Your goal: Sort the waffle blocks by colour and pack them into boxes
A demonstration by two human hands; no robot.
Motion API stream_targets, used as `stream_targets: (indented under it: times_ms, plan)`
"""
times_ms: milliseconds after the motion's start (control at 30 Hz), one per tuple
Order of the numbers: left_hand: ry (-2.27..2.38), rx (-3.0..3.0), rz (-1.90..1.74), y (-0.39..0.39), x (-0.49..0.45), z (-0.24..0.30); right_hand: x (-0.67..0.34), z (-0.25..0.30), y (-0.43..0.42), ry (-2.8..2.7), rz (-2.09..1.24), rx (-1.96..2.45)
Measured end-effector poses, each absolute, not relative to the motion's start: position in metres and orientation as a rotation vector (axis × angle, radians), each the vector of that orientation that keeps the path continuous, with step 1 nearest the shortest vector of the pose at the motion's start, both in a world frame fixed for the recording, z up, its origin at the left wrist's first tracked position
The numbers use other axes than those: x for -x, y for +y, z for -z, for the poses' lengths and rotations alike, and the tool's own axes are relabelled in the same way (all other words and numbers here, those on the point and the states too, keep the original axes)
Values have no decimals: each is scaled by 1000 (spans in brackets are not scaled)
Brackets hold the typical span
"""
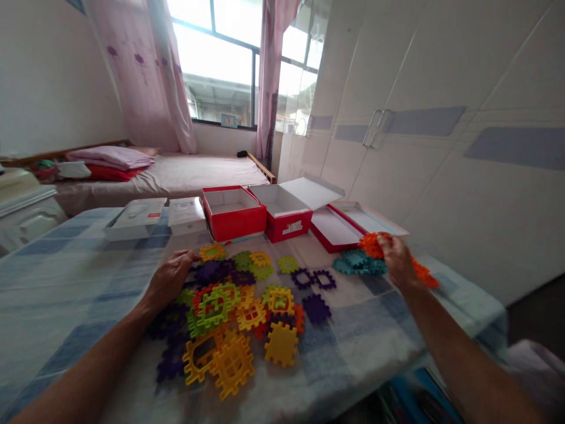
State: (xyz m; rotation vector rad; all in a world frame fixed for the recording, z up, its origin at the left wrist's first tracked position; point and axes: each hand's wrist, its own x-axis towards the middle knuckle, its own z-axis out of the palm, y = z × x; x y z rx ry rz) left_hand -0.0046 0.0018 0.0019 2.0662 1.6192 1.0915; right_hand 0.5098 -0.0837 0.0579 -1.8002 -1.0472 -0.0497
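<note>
My right hand (396,259) grips orange interlocking plastic tiles (373,244) with toothed edges, at the right of the table. Just under it lies a small stack of teal tiles (359,263), and more orange tiles (424,274) show beyond my wrist. At the pile's left edge, my left hand (174,274) rests with its fingers reaching toward a yellow tile (212,252) and purple tiles (209,271); it appears to hold nothing. Green frame tiles (216,306), yellow tiles (281,344) and a solid purple tile (316,308) spread across the middle.
Along the table's back stand a red box (236,224), an open red-and-white box (289,224), a shallow red tray (338,229) and white boxes (141,215). A checked cloth (79,282) covers the table. Behind are a bed (198,171) and a wardrobe (419,147).
</note>
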Motion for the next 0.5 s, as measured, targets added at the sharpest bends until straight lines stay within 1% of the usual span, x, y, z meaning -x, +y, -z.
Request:
stream_targets:
  times_ms: [67,200,333,433,500]
  plan:
    - [1635,-2053,-1081,2,5,-2,-553,-68,-94,-911,250,1928]
    - [1600,-2080,-1071,4,7,0,-609,-79,-110,-756,430,2140]
    - [1585,-2094,-1076,4,8,1,-637,-70,-117,-829,644,2494]
    - [1599,-2091,-1073,2,6,-2,-645,-59,-115,-987,641,2618]
    - [1614,-2077,-1069,0,4,-5,-647,-53,-109,-1042,555,2658]
